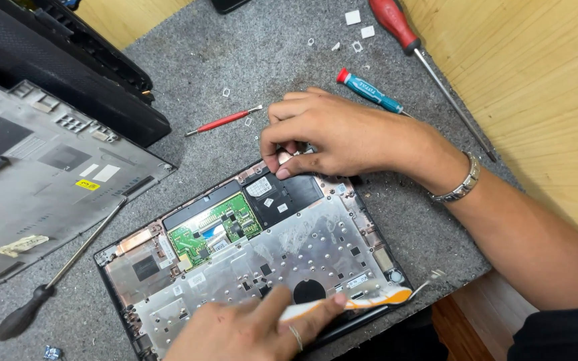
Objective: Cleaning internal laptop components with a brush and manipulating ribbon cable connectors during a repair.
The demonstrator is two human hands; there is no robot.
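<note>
Grey felt matting (249,47) over a pale wooden bench (543,87) lay under everything I watched. At its middle sat the opened laptop base (302,247), metal keyboard backing upward, a green circuit board (215,230) in its far left part. My right hand (332,137) was curled at the base's far edge, thumb and forefinger pinched on a small pale part I could not identify. My left hand (249,331), at the near edge, pressed down on the metal while loosely gripping an orange-and-white tool (356,301).

I judged this the step of freeing a part along the far edge; the next move seemed to call for a gentle lift with the base held flat.

Further out lay a grey bottom cover (41,174) on the left, a black-handled screwdriver (55,281) beside it, a thin red tool (225,120), a blue-handled screwdriver (369,90) and a long red-handled screwdriver (429,67). My fingers hid the pinched piece, and the frame cut off my left wrist.
</note>
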